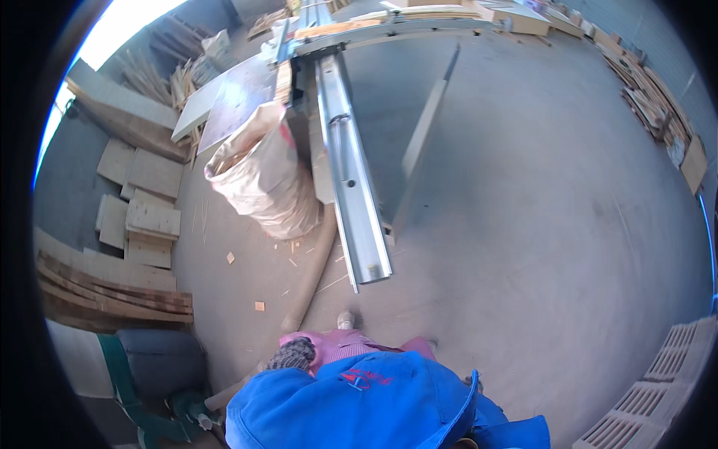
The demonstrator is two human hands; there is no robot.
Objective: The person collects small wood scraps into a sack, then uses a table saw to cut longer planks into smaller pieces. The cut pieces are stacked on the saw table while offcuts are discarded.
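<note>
Your left hand (293, 353) is wearing what looks like a grey knitted glove, and it is showing between your blue jacket (321, 404) and your pink garment (344, 345). Its fingers are not showing clearly, so I cannot tell if they are closing on something. Your right hand is not showing, so I cannot tell its state, or whether both hands are being together or apart.

Nearest to the left hand, just ahead of it, a corrugated hose (311, 273) is lying on the concrete floor (523, 224). To your left, a dark grey rounded container (161, 359) is sitting by a green frame (116, 364); what is inside, I cannot see.

Farther ahead, a white woven sack (273, 187) is standing on the floor, just left of a long metal rail (363, 232). Its mouth is gaping open toward the upper left, and brownish wood scraps (245, 152) are filling the part which I can see. Small wood chips (259, 306) are lying around its foot.

Along the left side, flat wooden panels (153, 217) are lying in piles. At the far upper left, a second pale sack (218, 49) is resting near thin wood strips (179, 86); its content is too small to tell. At the lower right, pale slatted pallets (636, 405) are lying.
</note>
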